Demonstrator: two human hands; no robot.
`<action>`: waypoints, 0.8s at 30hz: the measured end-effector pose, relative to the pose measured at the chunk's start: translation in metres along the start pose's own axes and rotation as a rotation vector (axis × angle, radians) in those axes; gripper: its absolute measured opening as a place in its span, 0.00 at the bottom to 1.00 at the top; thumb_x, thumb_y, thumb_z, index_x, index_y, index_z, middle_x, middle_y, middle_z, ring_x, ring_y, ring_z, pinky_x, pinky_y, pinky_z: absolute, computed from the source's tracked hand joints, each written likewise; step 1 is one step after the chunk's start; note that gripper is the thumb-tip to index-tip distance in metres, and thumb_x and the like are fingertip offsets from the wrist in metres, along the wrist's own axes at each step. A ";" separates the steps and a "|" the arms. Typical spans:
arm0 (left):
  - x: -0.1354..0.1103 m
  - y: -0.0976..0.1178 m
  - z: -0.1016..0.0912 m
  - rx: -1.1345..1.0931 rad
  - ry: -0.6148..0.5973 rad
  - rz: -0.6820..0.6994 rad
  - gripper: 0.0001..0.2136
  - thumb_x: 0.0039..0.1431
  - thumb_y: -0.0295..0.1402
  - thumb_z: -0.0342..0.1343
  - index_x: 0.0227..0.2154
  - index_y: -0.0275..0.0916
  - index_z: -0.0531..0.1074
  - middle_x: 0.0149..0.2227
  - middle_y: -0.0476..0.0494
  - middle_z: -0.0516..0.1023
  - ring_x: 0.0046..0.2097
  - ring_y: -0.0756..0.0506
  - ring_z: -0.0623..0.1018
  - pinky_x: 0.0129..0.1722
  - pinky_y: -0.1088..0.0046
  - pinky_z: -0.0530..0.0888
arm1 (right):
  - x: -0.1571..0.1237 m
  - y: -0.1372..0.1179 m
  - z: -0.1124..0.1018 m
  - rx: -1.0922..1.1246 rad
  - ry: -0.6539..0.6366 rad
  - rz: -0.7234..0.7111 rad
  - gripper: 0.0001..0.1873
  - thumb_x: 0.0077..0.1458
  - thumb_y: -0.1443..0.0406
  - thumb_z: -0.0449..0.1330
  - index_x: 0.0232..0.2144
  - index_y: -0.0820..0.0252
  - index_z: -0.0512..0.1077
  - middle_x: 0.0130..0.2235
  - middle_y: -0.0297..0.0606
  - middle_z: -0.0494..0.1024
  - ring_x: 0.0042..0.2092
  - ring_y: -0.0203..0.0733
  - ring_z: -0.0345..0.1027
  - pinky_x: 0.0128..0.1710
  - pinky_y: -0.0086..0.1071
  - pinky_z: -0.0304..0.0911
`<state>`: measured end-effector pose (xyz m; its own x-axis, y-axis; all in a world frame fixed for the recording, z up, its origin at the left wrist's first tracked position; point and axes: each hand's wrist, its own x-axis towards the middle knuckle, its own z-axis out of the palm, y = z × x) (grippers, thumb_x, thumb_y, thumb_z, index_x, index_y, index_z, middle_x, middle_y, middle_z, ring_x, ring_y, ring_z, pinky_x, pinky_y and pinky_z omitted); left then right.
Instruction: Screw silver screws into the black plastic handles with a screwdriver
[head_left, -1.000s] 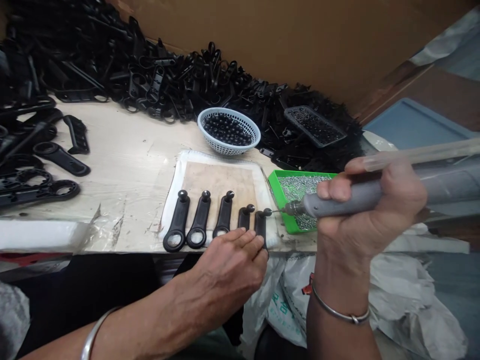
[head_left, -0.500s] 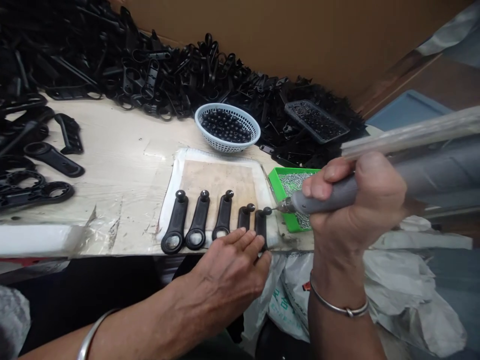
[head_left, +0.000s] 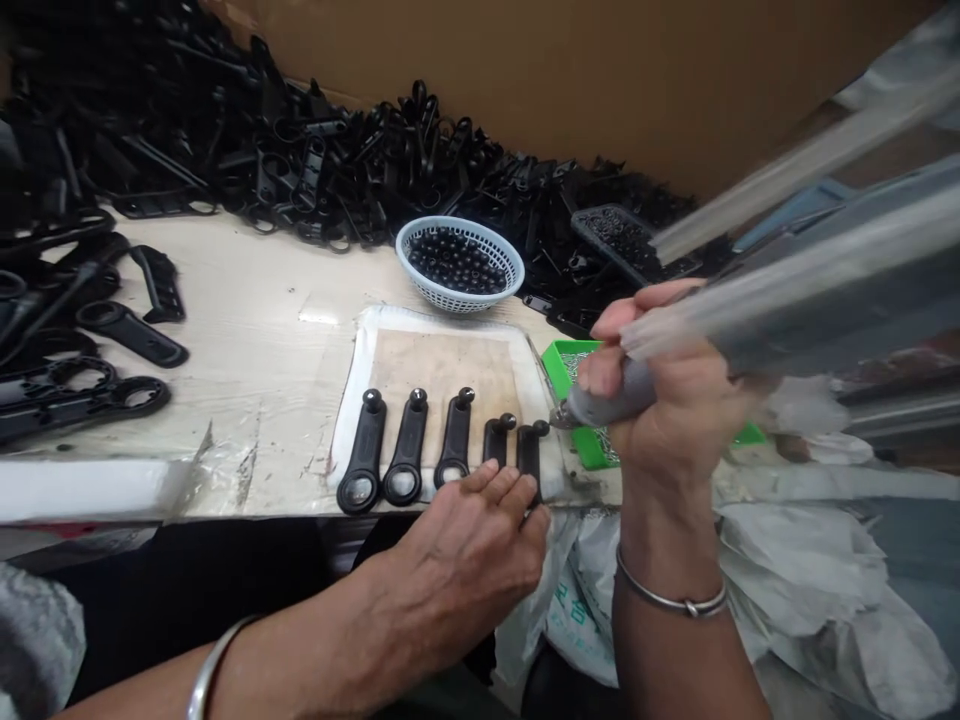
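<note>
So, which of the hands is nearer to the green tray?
Right. The right hand, gripping the grey tool, is in front of the green tray, partly hiding it; the left hand is farther left, resting on black handles.

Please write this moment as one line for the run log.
left hand: over two rightmost black handles | right hand: gripping grey power tool | tool tip: beside rightmost knob | pad: five handles in row

Green lettering (head_left: pixel 571 608) on the white plastic bag (head_left: pixel 589 645) is too blurred to read.
</note>
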<state>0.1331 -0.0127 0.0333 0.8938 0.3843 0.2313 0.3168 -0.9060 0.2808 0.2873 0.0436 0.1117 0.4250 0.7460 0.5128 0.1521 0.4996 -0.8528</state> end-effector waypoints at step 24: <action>0.001 0.004 -0.008 -0.062 0.058 -0.032 0.12 0.63 0.23 0.39 0.42 0.34 0.67 0.44 0.39 0.71 0.45 0.43 0.72 0.46 0.64 0.73 | -0.012 -0.021 0.031 0.068 0.181 -0.007 0.04 0.41 0.65 0.60 0.25 0.56 0.69 0.24 0.29 0.70 0.14 0.32 0.53 0.13 0.32 0.48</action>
<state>0.1332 -0.0145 0.0425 0.8630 0.4244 0.2740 0.3235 -0.8809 0.3455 0.2517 0.0383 0.1264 0.5787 0.6538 0.4874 0.0981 0.5376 -0.8375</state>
